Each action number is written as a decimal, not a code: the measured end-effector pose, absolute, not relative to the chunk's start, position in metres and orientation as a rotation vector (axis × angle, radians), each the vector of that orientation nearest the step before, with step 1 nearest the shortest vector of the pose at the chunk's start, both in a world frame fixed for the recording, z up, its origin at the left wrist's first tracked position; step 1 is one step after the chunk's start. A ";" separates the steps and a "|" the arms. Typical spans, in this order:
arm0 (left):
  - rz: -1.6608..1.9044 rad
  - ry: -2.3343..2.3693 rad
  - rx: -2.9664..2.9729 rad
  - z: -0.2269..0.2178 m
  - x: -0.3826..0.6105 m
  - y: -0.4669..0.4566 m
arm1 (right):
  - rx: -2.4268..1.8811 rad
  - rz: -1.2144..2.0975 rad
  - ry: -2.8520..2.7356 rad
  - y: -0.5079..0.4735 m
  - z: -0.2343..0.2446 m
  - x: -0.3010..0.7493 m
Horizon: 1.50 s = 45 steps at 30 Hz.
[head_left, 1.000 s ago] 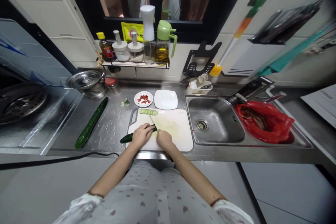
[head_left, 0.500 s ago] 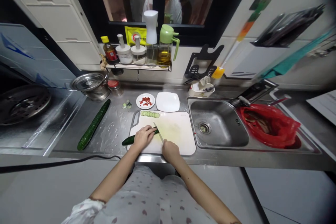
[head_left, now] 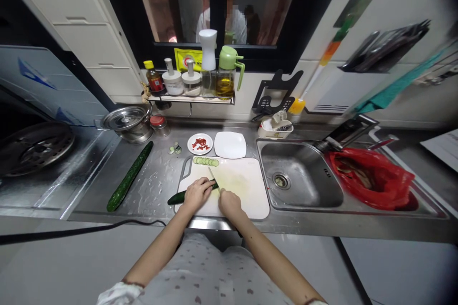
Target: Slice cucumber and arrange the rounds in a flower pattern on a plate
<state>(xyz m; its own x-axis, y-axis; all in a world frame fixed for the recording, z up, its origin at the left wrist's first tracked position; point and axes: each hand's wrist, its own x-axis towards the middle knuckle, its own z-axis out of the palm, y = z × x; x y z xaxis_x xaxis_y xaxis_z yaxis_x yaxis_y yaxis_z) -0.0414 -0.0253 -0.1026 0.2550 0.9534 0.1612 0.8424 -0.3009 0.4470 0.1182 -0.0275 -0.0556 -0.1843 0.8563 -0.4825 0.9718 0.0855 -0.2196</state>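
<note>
The cutting board (head_left: 246, 195) lies flat on the steel counter (head_left: 153, 178), its grey-edged handle slot at the left end. On its left half, the partly cut cucumber (head_left: 176, 198) lies slantwise, its dark uncut end poking out past the board's left edge and its other end near the board's middle. The left hand (head_left: 196, 194) rests over this cucumber, fingers close together, bent and holding it down. The right hand (head_left: 230, 202), over the near middle of the board, has its fingers curled tight around the grip of a knife (head_left: 213, 177); the grip itself is mostly hidden. The blade points toward the board's far edge and passes right by the cucumber's inner end, but whether it touches the flesh I cannot tell. A row of overlapping pale green slices (head_left: 206, 161) lies along the board's far left edge. Just beyond that edge are a round plate (head_left: 191, 148) bearing small red pieces (head_left: 201, 144) and, to its right, a white squarish plate (head_left: 230, 145). A few cucumber scraps (head_left: 175, 148) sit past the board's far left corner. A whole cucumber (head_left: 130, 176) lies well apart to the board's left, and the sink (head_left: 304, 167) is just beside its right edge.
</note>
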 end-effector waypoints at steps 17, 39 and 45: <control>0.567 1.678 2.235 -0.101 -0.042 -0.025 | 1.814 -0.737 2.093 -0.039 -0.054 0.127; 0.524 1.746 2.211 -0.093 -0.037 -0.029 | 1.804 -0.675 2.115 -0.064 -0.042 0.159; 0.557 1.790 2.155 -0.088 -0.035 -0.028 | 1.884 -0.507 2.077 -0.063 -0.043 0.175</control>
<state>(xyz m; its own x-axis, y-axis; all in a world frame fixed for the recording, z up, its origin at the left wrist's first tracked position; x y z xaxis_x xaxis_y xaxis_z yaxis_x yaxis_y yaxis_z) -0.0345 -0.0282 -0.0884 0.1561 0.9814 0.1119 0.8716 -0.1901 0.4518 0.1750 -0.0626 -0.0431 -0.1018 0.8922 -0.4400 0.9946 0.0820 -0.0638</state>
